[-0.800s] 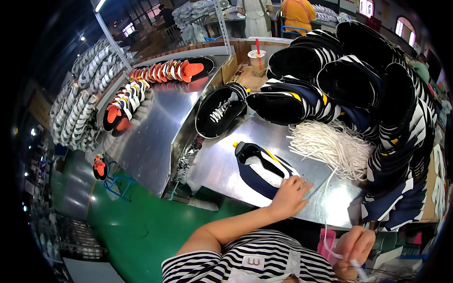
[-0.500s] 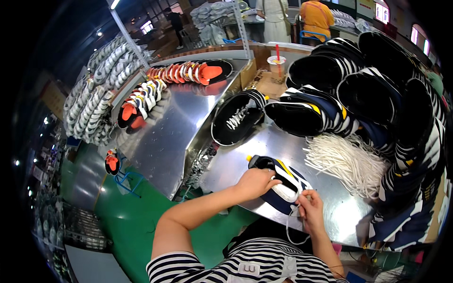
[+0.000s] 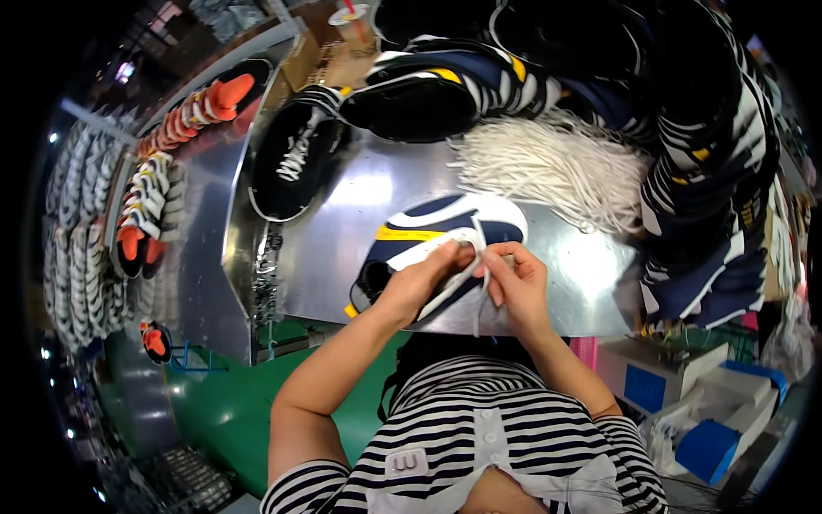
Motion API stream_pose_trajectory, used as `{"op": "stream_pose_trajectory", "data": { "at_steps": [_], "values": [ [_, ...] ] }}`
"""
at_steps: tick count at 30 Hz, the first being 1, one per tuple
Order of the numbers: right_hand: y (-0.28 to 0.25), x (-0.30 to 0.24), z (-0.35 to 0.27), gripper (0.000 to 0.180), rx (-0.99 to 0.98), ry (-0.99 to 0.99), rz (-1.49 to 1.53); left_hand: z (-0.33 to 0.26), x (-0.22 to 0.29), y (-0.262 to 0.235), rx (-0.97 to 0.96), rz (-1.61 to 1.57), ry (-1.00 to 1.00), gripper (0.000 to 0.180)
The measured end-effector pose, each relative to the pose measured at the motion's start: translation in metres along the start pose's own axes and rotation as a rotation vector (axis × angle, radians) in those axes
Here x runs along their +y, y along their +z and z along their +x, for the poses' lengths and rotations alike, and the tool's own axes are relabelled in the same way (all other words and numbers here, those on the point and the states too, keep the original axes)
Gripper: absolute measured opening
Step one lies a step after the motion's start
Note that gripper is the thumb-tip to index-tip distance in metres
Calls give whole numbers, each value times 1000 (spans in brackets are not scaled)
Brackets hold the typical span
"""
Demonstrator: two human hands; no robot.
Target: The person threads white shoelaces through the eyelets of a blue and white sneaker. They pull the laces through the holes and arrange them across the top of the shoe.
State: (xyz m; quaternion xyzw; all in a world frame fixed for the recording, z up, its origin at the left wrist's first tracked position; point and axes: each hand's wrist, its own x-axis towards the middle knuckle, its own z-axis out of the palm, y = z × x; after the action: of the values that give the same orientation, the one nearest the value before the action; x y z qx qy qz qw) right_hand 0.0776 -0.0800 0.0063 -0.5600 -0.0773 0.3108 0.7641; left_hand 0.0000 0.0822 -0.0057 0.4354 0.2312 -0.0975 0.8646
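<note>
At centre frame, left fingers (image 3: pixel 447 255) grip the navy shoe (image 3: pixel 432 224) at its opening; right fingers (image 3: pixel 499 272) pinch a white lace (image 3: pixel 479 310) beside it.

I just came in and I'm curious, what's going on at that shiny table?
A person in a striped top is handling a navy-and-white shoe on a metal table. The left hand is at its opening; the right hand pinches a white lace close by. Beyond the shoe lies a pile of white laces, with more shoes stacked on the right.
</note>
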Motion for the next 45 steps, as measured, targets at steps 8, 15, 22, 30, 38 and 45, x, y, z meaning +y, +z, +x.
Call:
{"op": "stream_pose_trajectory", "data": {
  "at_steps": [8,15,22,30,38,45],
  "values": [
    [-7,-1,-10,12,-41,19,-50,-9,3,24,67,134,268,27],
    [-8,-7,-32,9,-35,-202,-446,-20,2,36,188,199,348,21],
    [-18,-35,-32,15,-63,-528,-711,-23,-6,38,193,321,376,20],
    [-23,-43,-20,16,-141,-444,-834,-25,-1,46,226,371,362,23],
    [-21,-40,-17,15,-133,-330,-745,-19,-4,37,209,395,355,22],
    [-14,-25,-3,26,-107,-127,-929,-27,-3,40,354,1754,1049,31]
  ]
}}
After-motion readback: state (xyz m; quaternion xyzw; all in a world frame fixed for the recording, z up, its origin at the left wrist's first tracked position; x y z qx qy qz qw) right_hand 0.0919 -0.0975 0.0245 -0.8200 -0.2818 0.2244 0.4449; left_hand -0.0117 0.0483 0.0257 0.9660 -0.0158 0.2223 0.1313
